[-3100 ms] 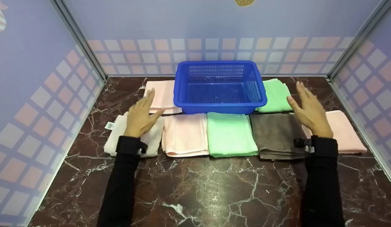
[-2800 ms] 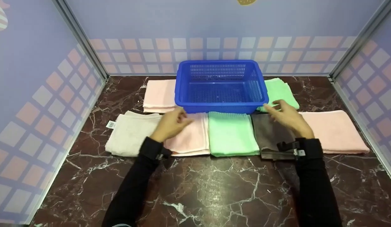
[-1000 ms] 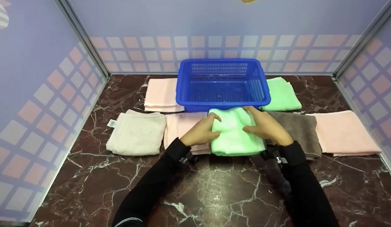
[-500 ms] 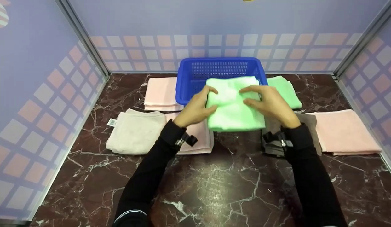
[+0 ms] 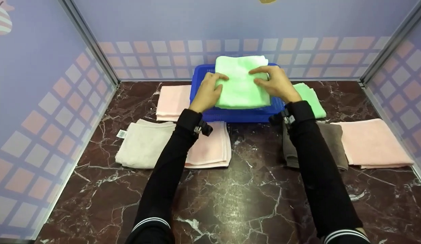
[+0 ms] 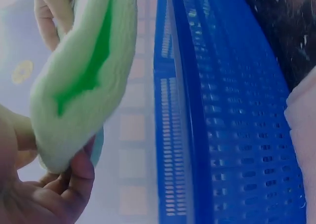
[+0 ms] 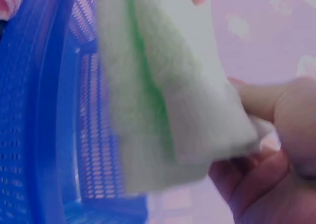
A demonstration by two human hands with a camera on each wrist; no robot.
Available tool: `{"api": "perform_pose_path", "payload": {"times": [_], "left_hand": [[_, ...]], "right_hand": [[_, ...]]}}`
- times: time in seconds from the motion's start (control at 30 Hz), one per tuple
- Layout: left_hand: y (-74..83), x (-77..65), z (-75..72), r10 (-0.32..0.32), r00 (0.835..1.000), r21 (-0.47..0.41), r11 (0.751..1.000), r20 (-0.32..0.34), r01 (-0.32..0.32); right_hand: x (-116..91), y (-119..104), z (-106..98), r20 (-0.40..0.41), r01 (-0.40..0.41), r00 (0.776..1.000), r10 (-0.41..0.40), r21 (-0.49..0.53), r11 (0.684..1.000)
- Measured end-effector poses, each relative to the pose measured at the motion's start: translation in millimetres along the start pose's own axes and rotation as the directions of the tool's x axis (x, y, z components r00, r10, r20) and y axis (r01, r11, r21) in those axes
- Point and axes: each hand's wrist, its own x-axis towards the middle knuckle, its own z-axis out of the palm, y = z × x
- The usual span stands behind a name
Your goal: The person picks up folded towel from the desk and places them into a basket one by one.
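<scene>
A folded light green towel (image 5: 241, 91) is held up above the blue plastic basket (image 5: 237, 117), covering most of its opening in the head view. My left hand (image 5: 208, 91) grips the towel's left edge, and my right hand (image 5: 274, 83) grips its right edge. In the left wrist view the fingers (image 6: 79, 179) curl under the towel's folded end, with the basket wall beside it. From the right wrist, the towel (image 7: 197, 105) hangs with its layers parted slightly, thumb on one side and fingers (image 7: 256, 184) beneath.
Folded towels lie around the basket: a pink one (image 5: 173, 100) and a green one (image 5: 312, 100) at its sides, then a white one (image 5: 144, 145), a pink one (image 5: 210, 149), a brown one (image 5: 327, 139) and another pink one (image 5: 373, 142) in front. Patterned walls enclose the marble-look table (image 5: 230, 206).
Both hands came inward from the sides, gripped the green towel in the front row, lifted it off the table and carried it forward and up over the basket.
</scene>
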Motion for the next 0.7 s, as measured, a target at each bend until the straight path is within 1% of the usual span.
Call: {"api": "perform_pose_path", "payload": {"times": [0.07,0.13,0.2,0.27,0.33,0.47,0.53,0.63,0.7], "left_hand": [[-5.3,5.5,0.6,-0.023,1.000,-0.018,1.000,0.005,0.023],[-11.3,10.1,1.8,-0.038,0.999,-0.019,0.999,0.022,0.039],[-17.4,13.6,4.2,-0.053,0.997,-0.007,0.999,0.047,0.053],[-23.4,15.8,7.5,-0.077,0.993,0.015,0.997,0.087,0.076],[-30.1,17.4,12.1,-0.110,0.986,0.041,0.994,0.123,0.106],[-42.7,18.9,21.1,-0.160,0.970,0.118,0.983,0.180,0.141],[-47.2,19.3,24.3,-0.177,0.961,0.167,0.976,0.212,0.143],[-50.0,19.4,26.4,-0.204,0.942,0.223,0.964,0.268,0.145],[-50.2,19.7,27.0,-0.216,0.934,0.252,0.957,0.286,0.144]], "right_hand": [[6,5,4,0.025,-0.009,1.000,0.008,0.010,1.000],[11,10,8,0.053,-0.011,0.999,0.010,0.013,1.000],[16,15,12,0.081,-0.014,0.997,0.014,-0.003,1.000],[21,21,18,0.110,-0.017,0.994,0.019,-0.025,1.000],[26,28,26,0.139,-0.021,0.990,0.028,-0.047,0.999],[30,42,40,0.197,-0.036,0.979,0.053,-0.086,0.996],[31,48,45,0.222,-0.040,0.973,0.063,-0.106,0.994],[32,56,51,0.246,-0.038,0.967,0.070,-0.135,0.990],[32,58,54,0.253,-0.032,0.965,0.070,-0.153,0.988]]}}
